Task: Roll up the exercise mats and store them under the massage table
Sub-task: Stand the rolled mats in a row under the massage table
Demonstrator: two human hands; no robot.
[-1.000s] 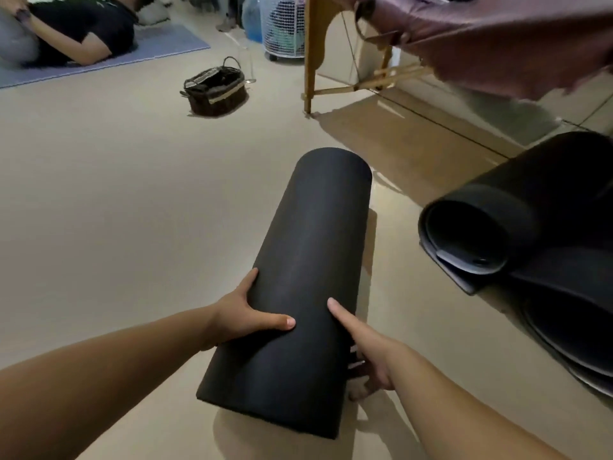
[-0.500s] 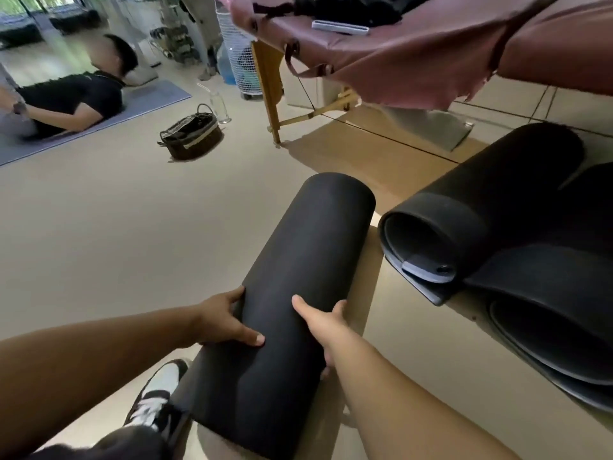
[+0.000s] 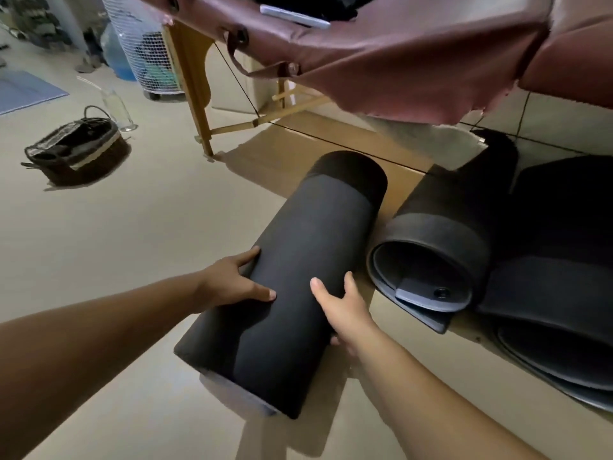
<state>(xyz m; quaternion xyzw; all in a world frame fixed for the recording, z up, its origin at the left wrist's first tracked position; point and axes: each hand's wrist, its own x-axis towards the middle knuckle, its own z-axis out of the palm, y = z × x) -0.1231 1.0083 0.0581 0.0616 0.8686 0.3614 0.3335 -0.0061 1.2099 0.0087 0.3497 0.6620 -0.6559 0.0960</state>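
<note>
A rolled black exercise mat (image 3: 298,267) lies on the floor in front of me, its far end just under the edge of the massage table (image 3: 398,71). My left hand (image 3: 232,283) grips its left side, thumb on top. My right hand (image 3: 345,307) holds its right side, fingers curled underneath. Right of it, two more rolled black mats lie under the table: one (image 3: 441,247) shows its open spiral end, another (image 3: 557,320) lies at the right edge.
The table has a wooden leg (image 3: 195,94) and braces with thin cables beneath. A dark basket (image 3: 79,151) and a glass vase (image 3: 117,107) stand on the floor at left. A white mesh fan (image 3: 146,51) and a blue mat (image 3: 23,91) are further back.
The rolled mat has slid forward and right, closer to the table and the other rolls. Both hands kept their hold. The view has tilted towards the table.
</note>
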